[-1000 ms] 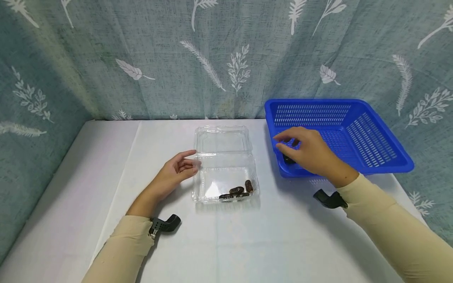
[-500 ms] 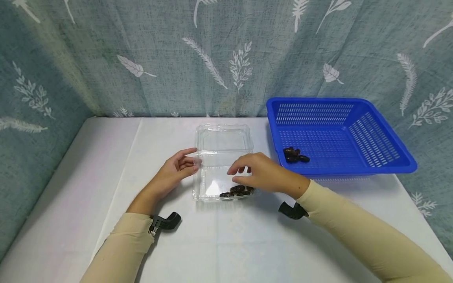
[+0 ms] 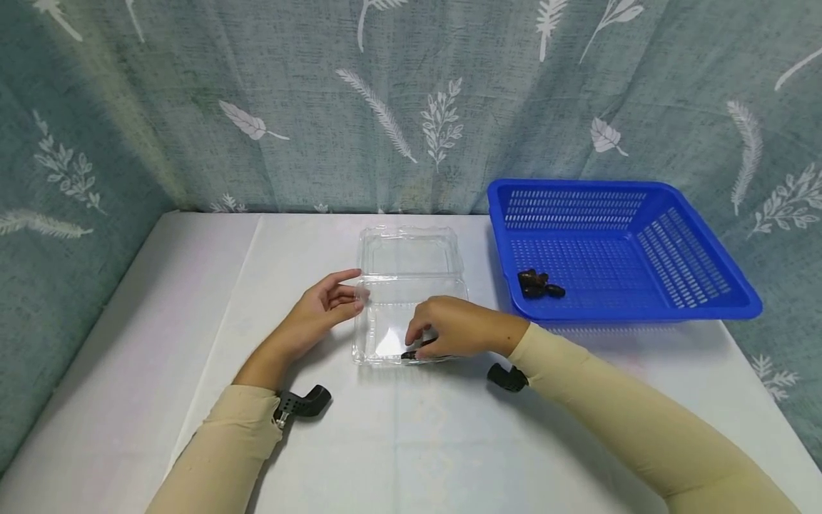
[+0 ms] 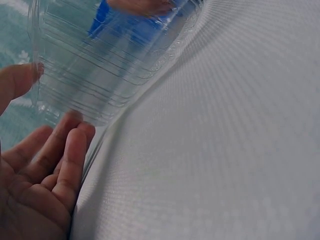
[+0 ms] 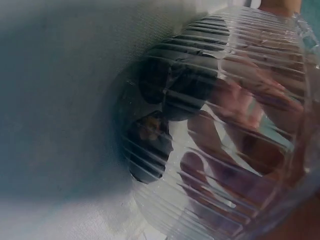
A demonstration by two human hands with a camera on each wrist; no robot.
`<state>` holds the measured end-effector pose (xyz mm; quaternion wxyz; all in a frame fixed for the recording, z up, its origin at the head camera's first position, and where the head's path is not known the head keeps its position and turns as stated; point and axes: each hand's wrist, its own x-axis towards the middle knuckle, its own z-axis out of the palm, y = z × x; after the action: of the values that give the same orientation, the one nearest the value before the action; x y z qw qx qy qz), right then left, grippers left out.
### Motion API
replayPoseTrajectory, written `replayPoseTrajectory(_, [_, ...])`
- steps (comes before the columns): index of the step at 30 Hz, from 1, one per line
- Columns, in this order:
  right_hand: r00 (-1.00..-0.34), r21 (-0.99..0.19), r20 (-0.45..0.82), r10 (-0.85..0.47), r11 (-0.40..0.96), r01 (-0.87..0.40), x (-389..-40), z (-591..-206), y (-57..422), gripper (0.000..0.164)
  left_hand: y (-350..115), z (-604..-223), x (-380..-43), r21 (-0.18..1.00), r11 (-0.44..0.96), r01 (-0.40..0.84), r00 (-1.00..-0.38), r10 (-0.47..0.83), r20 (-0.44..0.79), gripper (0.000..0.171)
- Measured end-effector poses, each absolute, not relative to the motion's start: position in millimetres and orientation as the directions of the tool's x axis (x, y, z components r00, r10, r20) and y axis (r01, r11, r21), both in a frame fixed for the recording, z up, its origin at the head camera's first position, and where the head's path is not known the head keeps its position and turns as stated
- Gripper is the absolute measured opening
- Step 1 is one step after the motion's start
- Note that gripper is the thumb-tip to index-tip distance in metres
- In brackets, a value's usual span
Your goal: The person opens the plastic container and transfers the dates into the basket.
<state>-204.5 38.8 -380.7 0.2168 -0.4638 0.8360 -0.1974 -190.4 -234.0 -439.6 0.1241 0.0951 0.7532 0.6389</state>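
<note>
A hinged clear plastic clamshell box (image 3: pixel 383 330) lies open on the table with its lid (image 3: pixel 411 255) folded back. Several dark brown dates lie along its near side; in the right wrist view one date (image 5: pixel 150 145) shows through the ribbed wall. My right hand (image 3: pixel 457 326) reaches down into the box, thumb and fingers curled about one date (image 3: pixel 429 341), and hides most of the others. My left hand (image 3: pixel 321 313) rests at the box's left side, fingers loosely bent, fingertips touching the rim and wall.
A blue perforated plastic basket (image 3: pixel 629 313) stands at the back right, with several dates (image 3: pixel 539 285) in its near left corner. White cloth (image 3: pixel 411 442) covers the table. A leaf-patterned curtain (image 3: pixel 308 164) closes off the back and left.
My right hand has moved from above the basket leftward to the box and down among the dates there. The left hand has stayed at the box's left edge.
</note>
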Motion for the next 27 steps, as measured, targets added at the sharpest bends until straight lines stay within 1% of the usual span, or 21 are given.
replayPoseTrajectory(3, [-0.471, -0.5, -0.188, -0.862, 0.497, -0.71, -205.2, -381.7, 35.6, 0.014, -234.5, -439.5, -190.0, 0.985, 0.172, -0.02, -0.952, 0.299, -0.072, 0.064])
replayPoseTrajectory(10, [-0.481, -0.471, -0.211, -0.851, 0.52, -0.713, -205.1, -384.2, 31.7, 0.004, -234.1, -439.6, -190.7, 0.986, 0.163, -0.014, -0.951, 0.303, -0.063, 0.064])
replayPoseTrajectory(15, [-0.482, -0.459, -0.214, -0.85, 0.523, -0.718, -204.6, -383.0, 30.8, 0.005, -234.0, -439.5, -190.2, 0.986, 0.165, -0.024, -0.951, 0.299, -0.074, 0.064])
replayPoseTrajectory(21, [-0.505, -0.437, -0.212, -0.837, 0.544, -0.717, -203.4, -382.1, 31.5, 0.004, -233.4, -438.9, -190.6, 0.986, 0.165, -0.024, -0.951, 0.299, -0.073, 0.064])
replayPoseTrajectory(27, [-0.494, -0.452, -0.253, -0.832, 0.553, -0.7, -203.1, -380.3, 29.9, 0.003, -233.7, -439.0, -190.8, 0.984, 0.178, -0.025, -0.949, 0.306, -0.079, 0.064])
